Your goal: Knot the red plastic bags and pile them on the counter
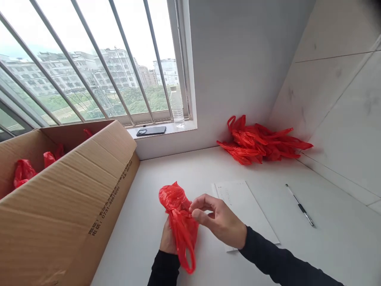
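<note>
A knotted red plastic bag (178, 216) is held above the white table, its loop handle hanging toward me. My left hand (169, 238) supports it from below and behind, closed on it, with most of the fingers hidden by the plastic. At the bag's right side is my right hand (222, 220), thumb and fingertips brought close together in a pinch at the plastic's edge. Whatever lies inside the bag cannot be seen. A white notebook or paper pad (248, 206) lies partly under my right forearm.
On the left stands an open cardboard box (74, 190) with red bags (25, 171) inside. A heap of red plastic bags (258, 141) lies against the back wall. A pen (300, 206) rests at right. The windowsill holds a phone (151, 130) and a clear bottle (177, 109).
</note>
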Demonstrator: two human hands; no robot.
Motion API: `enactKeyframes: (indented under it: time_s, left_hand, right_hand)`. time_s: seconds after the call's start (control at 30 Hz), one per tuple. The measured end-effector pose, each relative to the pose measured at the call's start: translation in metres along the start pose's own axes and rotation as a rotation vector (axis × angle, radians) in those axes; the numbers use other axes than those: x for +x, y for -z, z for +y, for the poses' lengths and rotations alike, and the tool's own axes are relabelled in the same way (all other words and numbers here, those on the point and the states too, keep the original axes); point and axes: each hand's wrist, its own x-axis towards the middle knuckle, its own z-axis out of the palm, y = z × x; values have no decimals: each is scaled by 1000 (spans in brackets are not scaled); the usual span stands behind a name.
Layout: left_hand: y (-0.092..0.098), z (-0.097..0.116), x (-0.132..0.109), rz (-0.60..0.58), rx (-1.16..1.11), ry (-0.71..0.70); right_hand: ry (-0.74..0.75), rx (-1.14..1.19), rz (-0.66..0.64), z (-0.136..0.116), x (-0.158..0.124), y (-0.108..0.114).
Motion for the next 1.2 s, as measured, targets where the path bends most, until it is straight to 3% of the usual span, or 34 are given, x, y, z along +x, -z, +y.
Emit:
enactKeyframes:
  time_s: [0.13,0.23,0.33,0.47,0.63,0.77,1.0,1.1,1.2]
  left_hand:
    - [12,-7,2,-42,18,23]
    - [7,-10,6,-127,126,59]
    - [1,-13,11,-174,169,86]
    - [5,-19,18,-152,184,87]
    - [13,-27,23,-145,377,-10]
    - [11,-28,20,-160,498,-87]
    - [8,-27,18,-102,408,-112]
    - [3,-27,15,-79,366,-124]
    - [-1,-27,13,-33,357,-138]
  right_hand:
    - [-32,-29,182,19,4,8]
    - [-45,-96,196,38,20,13]
    - [-25,48,225,60,28,15]
    - [-1,182,303,79,26,21]
    - [-52,232,222,75,20,26]
    - [-46,144,205,71,18,27]
    - [-112,196,149,75,16,32]
    - [-154,116,113,77,15,32]
    - [-171,35,164,77,13,31]
